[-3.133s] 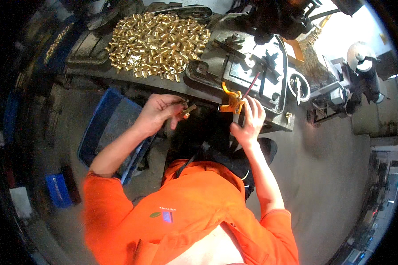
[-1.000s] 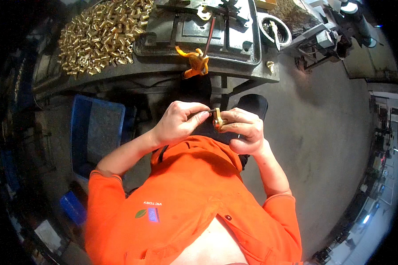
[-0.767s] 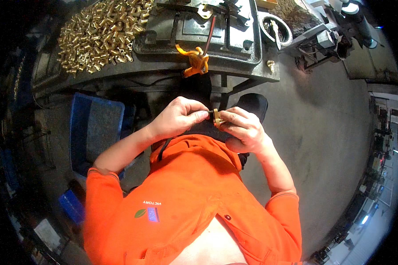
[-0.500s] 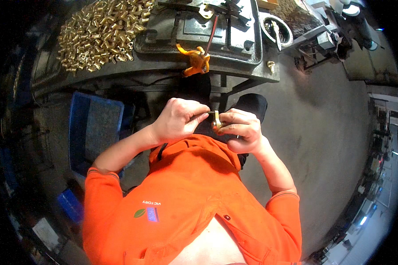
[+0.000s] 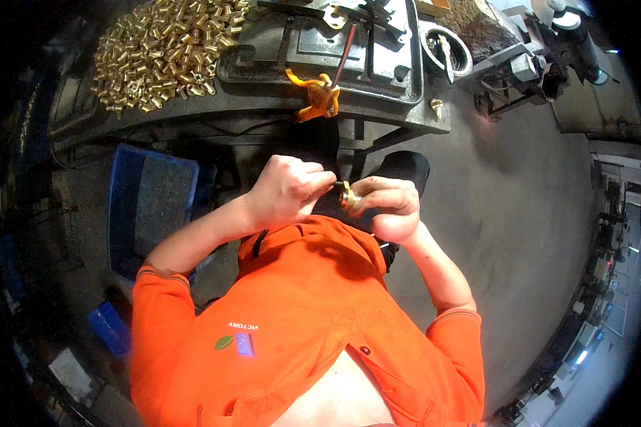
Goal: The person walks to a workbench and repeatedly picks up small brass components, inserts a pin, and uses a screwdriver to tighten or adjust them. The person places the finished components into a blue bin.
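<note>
A small brass fitting (image 5: 347,195) is pinched between the left hand (image 5: 286,191) and the right hand (image 5: 386,206), held close above an orange shirt (image 5: 299,320). A heap of brass parts (image 5: 164,50) is spread on the counter (image 5: 263,107), beside a yellow-handled tool (image 5: 315,96).

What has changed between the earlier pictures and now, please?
Both hands came back from the bench edge to the chest. The left hand and right hand now pinch one small brass fitting between them. The pile of brass parts and the yellow handle stayed on the bench.
</note>
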The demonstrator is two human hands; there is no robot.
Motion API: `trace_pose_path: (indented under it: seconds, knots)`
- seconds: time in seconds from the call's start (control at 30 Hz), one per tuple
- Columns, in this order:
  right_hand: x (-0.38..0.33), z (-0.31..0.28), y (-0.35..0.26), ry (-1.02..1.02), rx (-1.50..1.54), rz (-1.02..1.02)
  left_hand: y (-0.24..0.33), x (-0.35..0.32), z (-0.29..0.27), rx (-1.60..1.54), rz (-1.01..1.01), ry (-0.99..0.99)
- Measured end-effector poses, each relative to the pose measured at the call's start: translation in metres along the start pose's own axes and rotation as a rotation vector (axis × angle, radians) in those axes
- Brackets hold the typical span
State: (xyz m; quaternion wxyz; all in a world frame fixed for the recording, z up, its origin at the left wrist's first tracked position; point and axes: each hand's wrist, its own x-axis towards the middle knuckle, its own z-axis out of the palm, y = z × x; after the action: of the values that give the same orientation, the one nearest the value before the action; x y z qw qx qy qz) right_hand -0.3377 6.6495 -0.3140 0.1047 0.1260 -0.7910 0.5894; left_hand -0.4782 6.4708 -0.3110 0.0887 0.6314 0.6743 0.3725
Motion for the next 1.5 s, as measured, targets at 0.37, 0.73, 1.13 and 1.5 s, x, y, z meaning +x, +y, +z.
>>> trace_pose_path:
  seconds: [0.37,0.73,1.13,1.5]
  knots:
    - [-0.004,0.014,0.017,0.316,0.908,0.590,-0.008,-0.006,0.006,-0.185,0.075,-0.085]
    - [-0.006,0.024,0.005,-0.116,0.325,0.487,-0.012,-0.004,0.008,-0.264,-0.017,0.027]
    - [0.007,0.008,0.017,-0.071,-0.285,0.087,-0.014,-0.008,0.013,-0.183,0.087,0.048]
    - [0.025,-0.009,0.004,0.094,-0.026,0.165,-0.013,-0.002,0.011,-0.143,0.067,0.089]
